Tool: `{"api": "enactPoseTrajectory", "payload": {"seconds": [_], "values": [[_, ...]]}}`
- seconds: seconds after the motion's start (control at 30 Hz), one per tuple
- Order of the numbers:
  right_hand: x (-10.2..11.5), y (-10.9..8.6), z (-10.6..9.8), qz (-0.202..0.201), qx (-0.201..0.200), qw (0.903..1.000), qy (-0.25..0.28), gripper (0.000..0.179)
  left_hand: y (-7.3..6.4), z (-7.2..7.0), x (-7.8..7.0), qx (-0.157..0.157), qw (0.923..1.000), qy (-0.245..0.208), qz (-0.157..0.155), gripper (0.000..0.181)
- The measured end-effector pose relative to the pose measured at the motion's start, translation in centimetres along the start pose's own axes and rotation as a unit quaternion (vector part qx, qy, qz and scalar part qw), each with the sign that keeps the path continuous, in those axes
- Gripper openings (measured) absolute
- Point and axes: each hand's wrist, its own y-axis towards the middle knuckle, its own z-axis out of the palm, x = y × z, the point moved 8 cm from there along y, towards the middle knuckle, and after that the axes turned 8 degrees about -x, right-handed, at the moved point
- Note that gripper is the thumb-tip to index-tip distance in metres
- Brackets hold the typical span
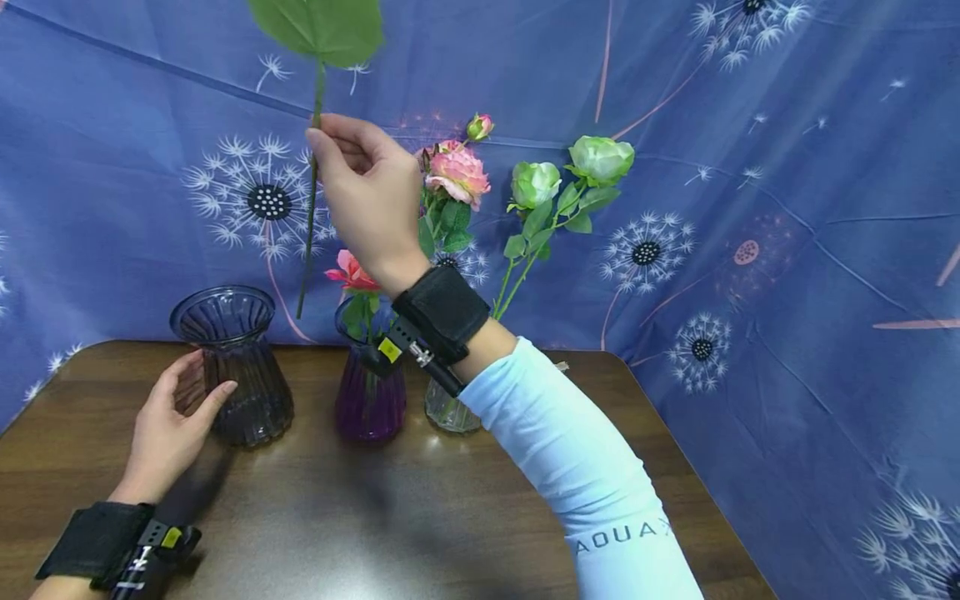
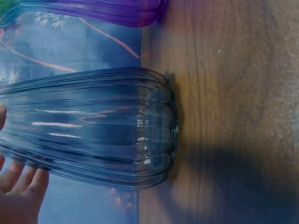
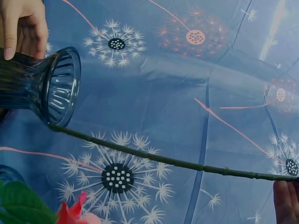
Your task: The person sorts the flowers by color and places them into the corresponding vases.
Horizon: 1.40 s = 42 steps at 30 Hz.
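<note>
My right hand [image 1: 371, 192] pinches a long green flower stem [image 1: 308, 225] between thumb and fingers, high over the table. A broad green leaf [image 1: 322, 29] tops the stem; anything above it is cut off by the frame. In the head view the stem's lower end hangs above and to the right of a dark grey ribbed glass vase [image 1: 247, 375]. The right wrist view has the stem tip overlapping the vase's rim [image 3: 63, 88]. Around the left side of this standing vase, my left hand [image 1: 168, 421] holds on, thumb at the front.
Close to the right stands a purple vase [image 1: 370, 400] with a coral flower [image 1: 352, 273]. Beyond it, a clear vase [image 1: 450, 408] is partly behind my right arm, near pink roses [image 1: 457, 173] and pale green roses [image 1: 600, 160]. A blue dandelion-print cloth [image 1: 750, 250] hangs behind the wooden table [image 1: 315, 517].
</note>
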Motion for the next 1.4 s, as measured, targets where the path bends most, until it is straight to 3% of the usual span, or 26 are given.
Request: {"api": "enactPoseTrajectory", "payload": {"seconds": [0.2,0.43,0.87,1.4], "values": [[0.0,0.2,1.3,-0.009,-0.013,0.9997,-0.015,0.019,-0.1,-0.2,0.1,-0.011,0.9999,-0.006,0.003,0.06],[-1.4,0.2,2.4,0.038,-0.003,0.9967,-0.071,0.021,0.0,-0.1,0.1,-0.011,0.9999,-0.005,-0.002,0.06],[-2.3,-0.6,3.7,0.026,-0.007,0.9957,-0.088,0.02,0.0,-0.3,0.0,-0.013,0.9998,-0.013,-0.002,0.06],[-2.9,-2.3,4.9,-0.024,-0.008,0.9958,-0.088,0.017,0.0,-0.3,0.1,-0.007,0.9999,-0.012,-0.005,0.06]]}}
